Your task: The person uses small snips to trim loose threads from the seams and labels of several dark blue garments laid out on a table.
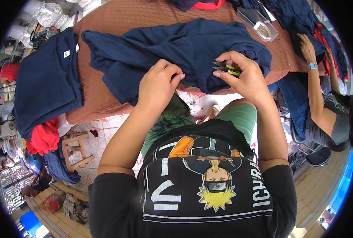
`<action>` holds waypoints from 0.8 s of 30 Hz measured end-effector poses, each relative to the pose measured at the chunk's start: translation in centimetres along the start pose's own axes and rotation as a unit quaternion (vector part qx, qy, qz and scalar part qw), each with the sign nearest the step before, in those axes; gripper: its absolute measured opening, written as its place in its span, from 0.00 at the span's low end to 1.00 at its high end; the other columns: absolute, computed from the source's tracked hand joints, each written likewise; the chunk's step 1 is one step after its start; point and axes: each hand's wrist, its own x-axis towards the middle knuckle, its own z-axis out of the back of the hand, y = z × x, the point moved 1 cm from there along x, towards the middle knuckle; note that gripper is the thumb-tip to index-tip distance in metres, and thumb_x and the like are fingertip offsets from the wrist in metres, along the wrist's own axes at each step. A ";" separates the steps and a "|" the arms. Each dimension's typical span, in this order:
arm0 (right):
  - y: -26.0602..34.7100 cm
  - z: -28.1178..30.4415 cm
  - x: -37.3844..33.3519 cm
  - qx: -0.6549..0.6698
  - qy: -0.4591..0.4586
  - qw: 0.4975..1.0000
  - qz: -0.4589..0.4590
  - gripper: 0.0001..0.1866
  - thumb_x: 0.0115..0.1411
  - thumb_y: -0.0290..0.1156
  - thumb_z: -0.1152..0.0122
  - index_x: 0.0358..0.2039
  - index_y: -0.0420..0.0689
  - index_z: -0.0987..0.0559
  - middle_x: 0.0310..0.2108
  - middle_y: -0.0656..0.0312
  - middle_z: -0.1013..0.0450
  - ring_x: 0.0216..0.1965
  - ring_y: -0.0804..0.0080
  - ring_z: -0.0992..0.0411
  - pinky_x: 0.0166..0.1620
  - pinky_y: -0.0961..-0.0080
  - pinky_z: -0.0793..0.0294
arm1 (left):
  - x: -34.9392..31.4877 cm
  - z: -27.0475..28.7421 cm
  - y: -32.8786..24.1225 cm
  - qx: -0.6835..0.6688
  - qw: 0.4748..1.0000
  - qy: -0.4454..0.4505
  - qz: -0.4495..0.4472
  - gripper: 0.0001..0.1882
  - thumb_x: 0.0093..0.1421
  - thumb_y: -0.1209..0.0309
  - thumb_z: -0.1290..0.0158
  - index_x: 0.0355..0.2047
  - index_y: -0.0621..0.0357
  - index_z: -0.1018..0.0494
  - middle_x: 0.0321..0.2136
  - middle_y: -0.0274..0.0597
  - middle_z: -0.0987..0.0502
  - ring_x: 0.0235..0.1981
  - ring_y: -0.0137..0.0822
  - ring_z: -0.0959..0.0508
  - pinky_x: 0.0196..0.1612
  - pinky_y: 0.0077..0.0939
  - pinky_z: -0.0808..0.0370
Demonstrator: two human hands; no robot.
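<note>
A table is covered by a brown, textured cloth point(113, 22), whose near edge is curved by the lens. Across its middle a crumpled navy garment point(160, 41) is spread, partly hung over the near edge. By the far right side a clear plastic box point(271, 31) is set, in which small items are held. Farther right, dark blue fabric point(289, 16) is heaped, with red cloth point(320, 35) mixed in. At the left end a folded navy stack point(49, 75) is seen overlapping the cover. Below, the pale floor point(113, 123) is littered with red scraps.
</note>
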 end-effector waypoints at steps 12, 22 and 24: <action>-1.8 -0.2 0.2 0.037 -0.012 0.999 -0.006 0.16 0.52 0.33 0.29 0.40 0.44 0.22 0.27 0.59 0.27 0.28 0.68 0.28 0.35 0.74 0.28 | -2.2 8.8 -2.3 0.091 0.956 0.274 -0.050 0.13 0.51 0.63 0.36 0.27 0.61 0.21 0.30 0.39 0.21 0.37 0.44 0.22 0.41 0.37 0.27; 0.9 -2.7 0.8 0.095 -0.009 0.994 0.061 0.13 0.57 0.30 0.35 0.42 0.43 0.24 0.31 0.54 0.27 0.33 0.61 0.27 0.39 0.72 0.28 | -0.5 -0.4 -0.9 0.046 0.992 -0.084 -0.076 0.11 0.50 0.69 0.36 0.34 0.57 0.21 0.37 0.37 0.25 0.39 0.42 0.24 0.41 0.35 0.27; 0.8 -3.3 0.9 0.178 0.028 0.983 0.015 0.10 0.59 0.27 0.37 0.41 0.40 0.24 0.33 0.59 0.25 0.35 0.73 0.28 0.40 0.77 0.29 | 0.1 -0.4 -0.4 -0.011 0.991 -0.092 -0.098 0.09 0.53 0.70 0.38 0.35 0.57 0.21 0.35 0.37 0.23 0.37 0.38 0.23 0.39 0.31 0.26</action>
